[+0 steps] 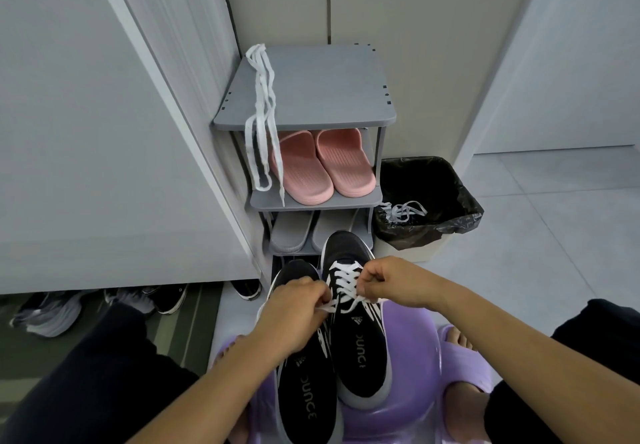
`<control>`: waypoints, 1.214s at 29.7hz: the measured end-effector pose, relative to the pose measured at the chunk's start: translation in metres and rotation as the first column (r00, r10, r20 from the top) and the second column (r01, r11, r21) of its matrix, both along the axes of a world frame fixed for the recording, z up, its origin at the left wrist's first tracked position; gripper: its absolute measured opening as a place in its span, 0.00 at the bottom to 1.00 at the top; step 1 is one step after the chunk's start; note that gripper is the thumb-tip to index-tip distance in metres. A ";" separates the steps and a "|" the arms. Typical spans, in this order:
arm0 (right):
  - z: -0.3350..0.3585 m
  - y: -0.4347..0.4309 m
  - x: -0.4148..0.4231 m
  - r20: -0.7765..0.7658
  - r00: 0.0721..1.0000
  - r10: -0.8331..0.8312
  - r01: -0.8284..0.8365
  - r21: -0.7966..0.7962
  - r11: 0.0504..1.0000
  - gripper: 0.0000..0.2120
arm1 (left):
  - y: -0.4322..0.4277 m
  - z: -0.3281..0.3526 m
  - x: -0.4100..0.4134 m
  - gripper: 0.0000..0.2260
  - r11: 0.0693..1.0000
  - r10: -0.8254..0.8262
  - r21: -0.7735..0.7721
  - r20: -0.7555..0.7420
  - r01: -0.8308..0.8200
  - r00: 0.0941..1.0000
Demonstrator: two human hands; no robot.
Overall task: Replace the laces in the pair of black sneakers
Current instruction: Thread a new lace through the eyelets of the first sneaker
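From your head camera, two black sneakers lie side by side on the purple stool point(408, 409) between your knees, long axes running away from you, toes toward the grey rack point(322, 90). The right sneaker point(360, 350) carries one white lace point(346, 279) crossed through its eyelets. Your left hand point(294, 301), over the left sneaker point(304, 391), pinches one lace end with curled fingers, and your right hand point(391, 281) pinches the other. One spare lace point(263, 97) hangs from the rack top; two pink slippers point(322, 166) sit below it. One lace tangle point(405, 211) lies in the bin point(429, 194).
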State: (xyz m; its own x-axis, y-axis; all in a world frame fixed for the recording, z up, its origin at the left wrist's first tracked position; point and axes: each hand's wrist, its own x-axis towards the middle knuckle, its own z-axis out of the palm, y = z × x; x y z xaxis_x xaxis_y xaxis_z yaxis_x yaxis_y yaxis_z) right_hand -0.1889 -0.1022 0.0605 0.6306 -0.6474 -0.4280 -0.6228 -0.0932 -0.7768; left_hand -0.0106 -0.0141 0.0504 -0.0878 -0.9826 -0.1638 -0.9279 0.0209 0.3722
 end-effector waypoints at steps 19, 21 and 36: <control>0.008 0.000 0.002 -0.077 0.997 0.027 -0.026 0.013 1.000 0.11 | 0.004 0.053 0.135 0.03 0.768 0.144 0.613 0.118 -0.186 0.983; 0.007 0.001 0.003 -0.057 0.998 -0.006 0.006 -0.007 1.000 0.10 | 0.002 0.044 0.124 0.07 0.798 0.080 0.548 0.317 -0.251 0.945; 0.011 0.000 0.005 -0.071 0.997 0.037 -0.030 0.095 0.995 0.10 | -0.002 0.021 0.034 0.04 0.958 -0.034 0.266 -0.276 0.110 0.961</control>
